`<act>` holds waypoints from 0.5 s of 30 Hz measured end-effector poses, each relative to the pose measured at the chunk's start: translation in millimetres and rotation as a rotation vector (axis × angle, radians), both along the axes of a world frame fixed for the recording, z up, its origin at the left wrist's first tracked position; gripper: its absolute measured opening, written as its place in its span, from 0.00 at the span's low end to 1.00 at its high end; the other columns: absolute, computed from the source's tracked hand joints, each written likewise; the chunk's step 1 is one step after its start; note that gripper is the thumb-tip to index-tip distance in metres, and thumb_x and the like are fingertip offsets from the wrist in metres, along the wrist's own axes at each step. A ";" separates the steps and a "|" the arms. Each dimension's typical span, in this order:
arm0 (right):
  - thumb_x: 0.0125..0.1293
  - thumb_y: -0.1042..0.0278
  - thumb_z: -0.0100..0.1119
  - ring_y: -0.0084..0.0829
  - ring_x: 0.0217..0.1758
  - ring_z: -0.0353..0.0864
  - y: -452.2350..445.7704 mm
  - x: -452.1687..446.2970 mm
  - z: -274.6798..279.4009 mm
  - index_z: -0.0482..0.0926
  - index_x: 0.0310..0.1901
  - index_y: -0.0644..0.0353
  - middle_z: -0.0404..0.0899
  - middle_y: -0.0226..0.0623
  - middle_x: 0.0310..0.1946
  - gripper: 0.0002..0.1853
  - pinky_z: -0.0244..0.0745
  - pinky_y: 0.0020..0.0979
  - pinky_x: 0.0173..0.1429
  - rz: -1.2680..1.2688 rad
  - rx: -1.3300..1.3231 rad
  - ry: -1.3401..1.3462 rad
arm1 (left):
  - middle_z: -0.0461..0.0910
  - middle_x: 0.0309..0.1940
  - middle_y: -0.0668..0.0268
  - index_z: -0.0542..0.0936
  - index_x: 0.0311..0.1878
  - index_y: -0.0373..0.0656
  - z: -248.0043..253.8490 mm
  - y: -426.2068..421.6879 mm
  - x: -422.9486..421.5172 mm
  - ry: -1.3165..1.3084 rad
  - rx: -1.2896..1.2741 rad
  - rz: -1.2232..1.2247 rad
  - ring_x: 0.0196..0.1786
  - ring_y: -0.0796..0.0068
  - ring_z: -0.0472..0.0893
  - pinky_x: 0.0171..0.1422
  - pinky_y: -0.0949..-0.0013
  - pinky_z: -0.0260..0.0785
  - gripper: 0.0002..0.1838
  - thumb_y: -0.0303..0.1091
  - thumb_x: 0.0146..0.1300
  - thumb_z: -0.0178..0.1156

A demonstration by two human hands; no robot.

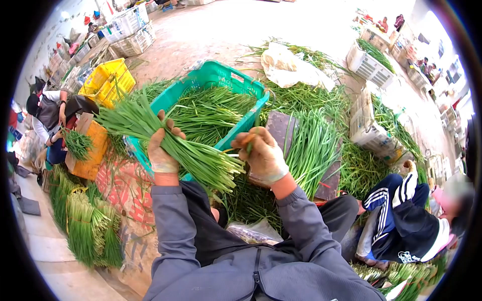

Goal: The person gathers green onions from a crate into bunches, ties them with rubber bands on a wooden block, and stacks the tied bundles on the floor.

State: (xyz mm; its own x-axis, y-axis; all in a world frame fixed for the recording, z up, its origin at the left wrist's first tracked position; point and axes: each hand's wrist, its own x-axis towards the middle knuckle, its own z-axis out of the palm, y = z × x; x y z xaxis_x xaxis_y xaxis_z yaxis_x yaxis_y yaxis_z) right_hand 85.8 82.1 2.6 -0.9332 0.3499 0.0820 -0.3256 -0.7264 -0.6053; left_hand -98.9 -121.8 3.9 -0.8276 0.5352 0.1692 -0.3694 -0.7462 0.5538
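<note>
The person's left hand (164, 145) is wrapped closed around a thick bunch of long, flat green leaves with pale stem ends (203, 159), held slantwise above the near side of a teal plastic crate with slotted walls (255, 98). The leaf tips spread past the crate's left edge; the pale ends point past its near edge. The right hand (263, 153), fingers curled, pinches a thin wisp of orange-brown and green leaf (249, 141) just beside the pale ends. More long green leaves (211, 110) fill the crate. Right of it, a dark, flat rectangular board (329, 183) carries loose green leaves (311, 150), its far-left corner bare.
</note>
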 end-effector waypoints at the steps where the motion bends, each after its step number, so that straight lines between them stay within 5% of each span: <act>1: 0.75 0.71 0.48 0.37 0.40 0.79 5.0 2.5 -8.8 0.73 0.49 0.56 0.78 0.35 0.36 0.06 0.73 0.34 0.41 0.011 -0.108 0.064 | 0.79 0.43 0.64 0.68 0.69 0.44 -6.4 -2.7 -6.4 -0.030 0.052 0.033 0.41 0.65 0.81 0.49 0.57 0.76 0.30 0.31 0.64 0.63; 3: 0.75 0.70 0.50 0.31 0.31 0.71 16.4 11.1 -20.9 0.74 0.47 0.55 0.69 0.29 0.27 0.04 0.68 0.33 0.35 0.164 -0.408 0.288 | 0.79 0.42 0.64 0.67 0.70 0.44 -12.8 -9.2 -15.3 -0.064 0.101 0.062 0.37 0.67 0.79 0.44 0.58 0.76 0.30 0.32 0.65 0.62; 4: 0.76 0.67 0.50 0.28 0.28 0.63 21.6 13.4 -24.6 0.74 0.46 0.53 0.64 0.26 0.26 0.04 0.64 0.34 0.33 0.182 -0.336 0.348 | 0.78 0.39 0.65 0.68 0.69 0.44 -12.6 -11.0 -18.2 -0.090 0.153 0.073 0.34 0.70 0.76 0.43 0.60 0.73 0.29 0.32 0.66 0.61; 7: 0.76 0.67 0.49 0.27 0.28 0.63 29.5 36.6 -26.4 0.74 0.47 0.54 0.63 0.24 0.26 0.05 0.63 0.33 0.32 0.108 -0.231 0.253 | 0.76 0.35 0.68 0.71 0.68 0.43 -10.0 -14.4 -21.8 -0.132 0.166 0.130 0.30 0.75 0.71 0.41 0.64 0.66 0.25 0.34 0.68 0.59; 9: 0.75 0.70 0.51 0.28 0.32 0.71 35.2 47.7 -36.3 0.75 0.50 0.57 0.71 0.26 0.30 0.07 0.70 0.32 0.35 0.136 -0.259 0.302 | 0.67 0.31 0.74 0.73 0.67 0.45 -8.5 -21.5 -24.9 -0.144 0.173 0.162 0.33 0.77 0.67 0.43 0.67 0.66 0.23 0.33 0.70 0.56; 11: 0.73 0.66 0.57 0.27 0.26 0.74 38.5 59.6 -42.8 0.74 0.46 0.58 0.74 0.29 0.26 0.07 0.71 0.28 0.31 -0.017 0.097 -0.199 | 0.72 0.33 0.73 0.74 0.66 0.44 -15.2 -31.6 -35.9 -0.047 0.222 0.063 0.34 0.76 0.70 0.45 0.66 0.69 0.22 0.35 0.70 0.57; 12: 0.71 0.69 0.56 0.34 0.33 0.84 45.4 66.3 -44.7 0.76 0.45 0.63 0.82 0.38 0.32 0.07 0.80 0.33 0.38 0.112 0.585 -0.326 | 0.74 0.35 0.73 0.75 0.65 0.44 -15.1 -33.8 -38.1 -0.084 0.214 0.103 0.36 0.76 0.72 0.46 0.66 0.70 0.21 0.35 0.70 0.57; 13: 0.67 0.70 0.61 0.36 0.41 0.87 47.7 66.4 -53.6 0.79 0.49 0.64 0.85 0.39 0.37 0.11 0.82 0.34 0.47 0.359 0.655 -0.492 | 0.76 0.37 0.72 0.75 0.65 0.44 -12.6 -32.5 -36.5 -0.123 0.207 0.142 0.37 0.75 0.73 0.48 0.65 0.71 0.21 0.36 0.71 0.57; 15: 0.62 0.71 0.66 0.34 0.49 0.86 40.6 73.9 -101.9 0.80 0.55 0.64 0.86 0.38 0.43 0.19 0.81 0.33 0.55 0.455 1.591 -0.428 | 0.79 0.37 0.68 0.77 0.61 0.44 -10.3 -30.5 -33.5 -0.177 0.221 0.147 0.35 0.73 0.74 0.46 0.65 0.71 0.18 0.38 0.73 0.53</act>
State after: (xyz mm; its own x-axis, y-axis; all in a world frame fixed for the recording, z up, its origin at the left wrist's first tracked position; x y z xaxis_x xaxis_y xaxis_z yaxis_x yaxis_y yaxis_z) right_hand 159.7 122.7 -99.2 -0.9737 -0.1038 -0.2030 0.0872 0.6528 -0.7525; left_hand -132.3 -152.3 -6.4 -0.9201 0.3744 0.1149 -0.3251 -0.8939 0.3088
